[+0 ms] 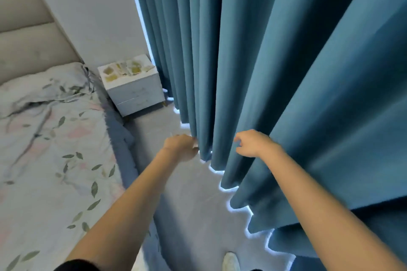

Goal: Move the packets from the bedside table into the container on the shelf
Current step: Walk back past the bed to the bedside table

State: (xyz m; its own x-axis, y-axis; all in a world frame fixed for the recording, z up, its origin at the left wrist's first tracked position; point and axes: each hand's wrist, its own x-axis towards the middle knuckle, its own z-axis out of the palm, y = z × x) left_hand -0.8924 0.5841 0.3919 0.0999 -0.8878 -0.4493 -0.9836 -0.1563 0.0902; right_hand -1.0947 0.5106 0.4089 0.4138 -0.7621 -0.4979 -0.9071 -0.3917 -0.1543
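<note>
Several yellowish-green and white packets [123, 70] lie spread over the top of a small white bedside table [138, 97] with two drawers, in the far corner between bed and curtain. Both my arms reach forward over the floor, well short of the table. My left hand [181, 146] is loosely curled and holds nothing, its fingertips beside a curtain fold. My right hand [251, 142] has its fingers apart and bent, empty, in front of the curtain. No shelf or container is in view.
A bed [50, 149] with a floral sheet and a padded headboard fills the left. A long teal curtain [286, 72] hangs along the right, light showing under its hem. A narrow strip of grey floor [189, 200] runs between them to the table. My shoe [231, 262] shows at the bottom.
</note>
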